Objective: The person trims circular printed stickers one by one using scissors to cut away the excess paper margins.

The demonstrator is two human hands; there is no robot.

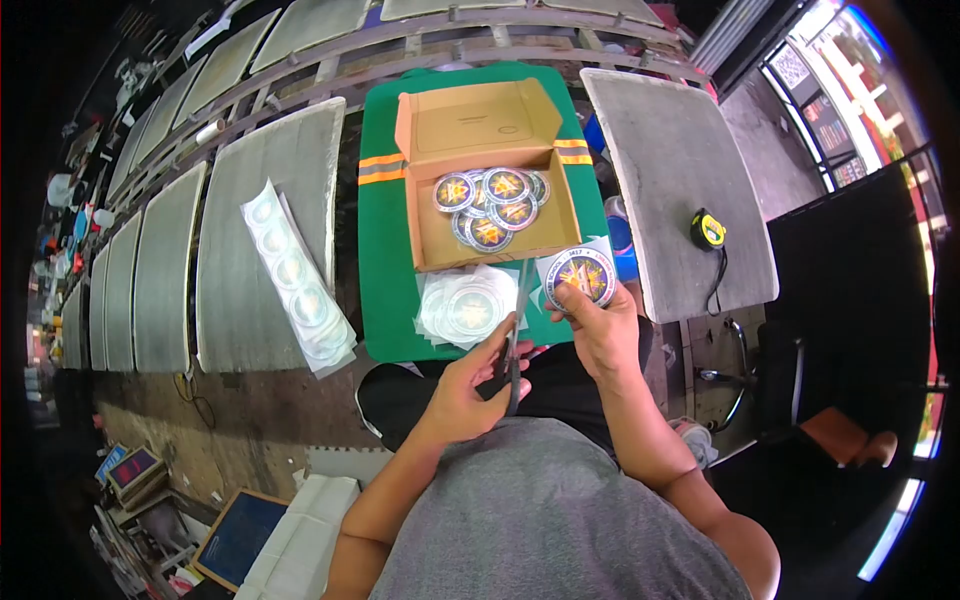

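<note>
My left hand (472, 388) is closed round the handles of dark scissors (524, 285), whose blades point up toward the box. Between the thumb and fingers of my right hand (606, 335) is a round printed sticker (583, 277) with a star-like design, white backing showing around part of its edge. The scissor blades are just left of this sticker; whether they touch it I cannot tell. A pile of pale square sticker pieces (466, 306) lies by the left hand. Beyond it stands an open cardboard box (432, 243) with several round stickers (490, 231) inside.
A green surface with orange-striped bands (382, 225) bears the box. Left of it, strips of pale round stickers (290, 270) lie on a grey panel (235, 290). A yellow-black tape measure (708, 230) rests on the right panel (660, 170). A blue bottle (621, 240) stands between.
</note>
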